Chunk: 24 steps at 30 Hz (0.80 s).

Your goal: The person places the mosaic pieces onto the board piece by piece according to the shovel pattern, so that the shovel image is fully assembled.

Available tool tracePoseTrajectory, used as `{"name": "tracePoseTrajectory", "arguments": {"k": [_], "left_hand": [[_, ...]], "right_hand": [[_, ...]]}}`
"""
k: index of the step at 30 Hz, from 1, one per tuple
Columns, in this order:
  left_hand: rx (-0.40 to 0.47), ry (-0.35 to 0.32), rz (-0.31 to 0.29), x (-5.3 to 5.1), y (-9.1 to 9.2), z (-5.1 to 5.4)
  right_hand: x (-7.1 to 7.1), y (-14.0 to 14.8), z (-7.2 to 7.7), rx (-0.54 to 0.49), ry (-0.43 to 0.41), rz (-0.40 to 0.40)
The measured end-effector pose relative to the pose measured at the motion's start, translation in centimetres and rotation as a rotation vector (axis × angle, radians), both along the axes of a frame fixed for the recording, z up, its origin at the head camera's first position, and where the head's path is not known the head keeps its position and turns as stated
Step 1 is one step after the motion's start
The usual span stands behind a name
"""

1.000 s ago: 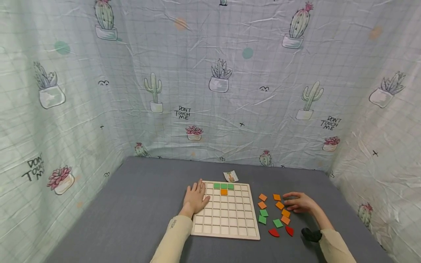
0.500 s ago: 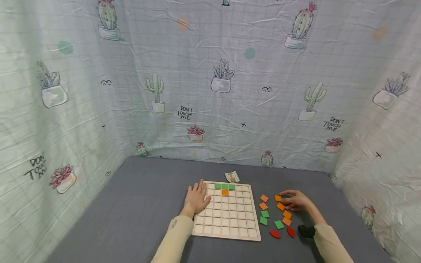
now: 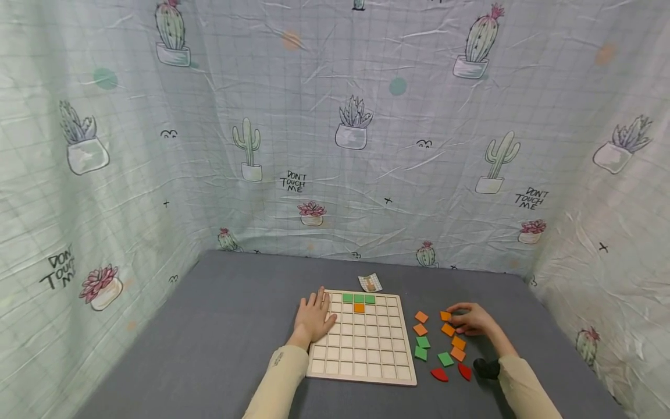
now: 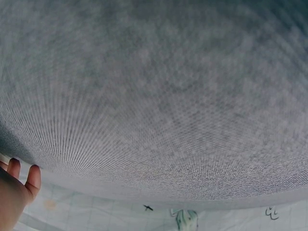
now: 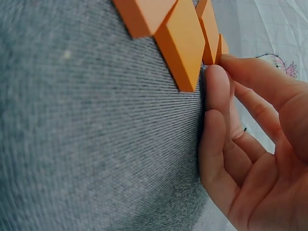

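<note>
My left hand (image 3: 312, 319) lies with spread, straight fingers over the left edge of a wooden grid board (image 3: 361, 382). In the board's back row sit three green square tiles (image 3: 359, 298), with one orange tile (image 3: 359, 308) below the middle one. Right of the board, my right hand (image 3: 473, 319) pinches an orange square tile (image 3: 445, 315) on the table between thumb and finger. In the right wrist view, the fingers partly hide that tile. More orange tiles (image 5: 182, 45) lie close to the hand.
Several orange and green tiles (image 3: 421, 353) lie loose on the grey table (image 3: 209, 349). Two red quarter-round pieces (image 3: 439, 375) lie nearest the front. A small printed card (image 3: 370, 283) lies behind the board. A cactus-print curtain (image 3: 324, 145) surrounds the table.
My right hand has moved in leftward to the rearmost orange tile, and its fingers have closed on it. That tile has shifted slightly right. My left hand stays on the board.
</note>
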State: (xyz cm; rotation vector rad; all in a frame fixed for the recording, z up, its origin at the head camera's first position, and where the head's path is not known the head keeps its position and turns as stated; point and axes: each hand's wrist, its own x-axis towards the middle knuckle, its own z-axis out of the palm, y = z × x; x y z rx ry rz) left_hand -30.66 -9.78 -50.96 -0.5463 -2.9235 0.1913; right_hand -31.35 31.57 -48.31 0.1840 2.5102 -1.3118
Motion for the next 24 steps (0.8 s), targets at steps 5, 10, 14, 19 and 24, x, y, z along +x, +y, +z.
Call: {"name": "tracePoseTrajectory", "arguments": {"k": [5, 10, 14, 19, 24], "left_hand": [[0.001, -0.003, -0.001, 0.01, 0.01, -0.05], [0.007, 0.003, -0.003, -0.09, 0.00, -0.05], [0.013, -0.001, 0.000, -0.28, -0.04, -0.20], [0.013, 0.004, -0.005, -0.23, -0.03, -0.20], [0.019, -0.005, -0.004, -0.29, -0.03, -0.22]], "right_hand": [[0.15, 0.20, -0.12, -0.010, 0.006, 0.000], [0.42, 0.23, 0.07, -0.018, 0.005, 0.009], [0.43, 0.10, 0.08, -0.001, 0.008, 0.013], [0.29, 0.04, -0.09, 0.015, 0.015, 0.001], [0.28, 0.12, -0.21, 0.011, 0.033, 0.031]]}}
